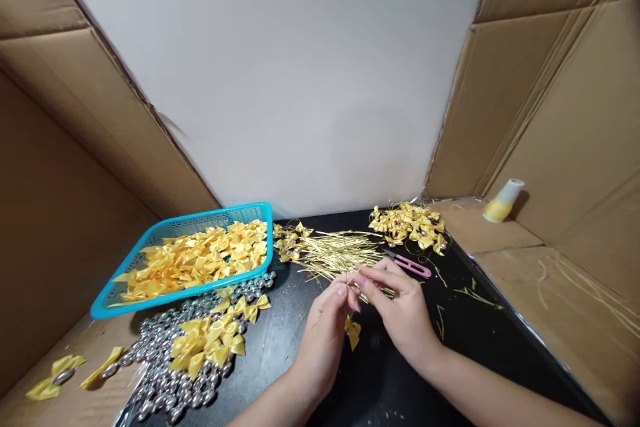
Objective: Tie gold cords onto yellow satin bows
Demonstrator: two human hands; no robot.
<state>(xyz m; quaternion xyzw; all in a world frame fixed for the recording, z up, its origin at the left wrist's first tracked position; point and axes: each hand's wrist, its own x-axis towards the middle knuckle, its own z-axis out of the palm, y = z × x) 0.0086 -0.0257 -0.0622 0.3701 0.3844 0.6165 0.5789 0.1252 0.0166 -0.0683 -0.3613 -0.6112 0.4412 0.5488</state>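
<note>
My left hand (323, 323) and my right hand (403, 303) meet in front of me, their fingertips pinched close together. Between them a thin gold cord is partly visible, mostly covered by the fingers. Just below hangs a yellow satin bow (353, 332), half hidden by my left hand. Behind the fingers lies a pile of cut gold cords (340, 250). Pink thread snips (411, 265) rest on the black table (480, 353) beyond my right hand.
A blue plastic basket (183, 292) holds many yellow bows. Silver oval beads (165, 360) spread before it, with loose bows (207, 343) on top. Finished-looking bows with beads and cord (413, 223) are heaped at back right. A thread cone (504, 201) stands beside the cardboard wall (575, 147).
</note>
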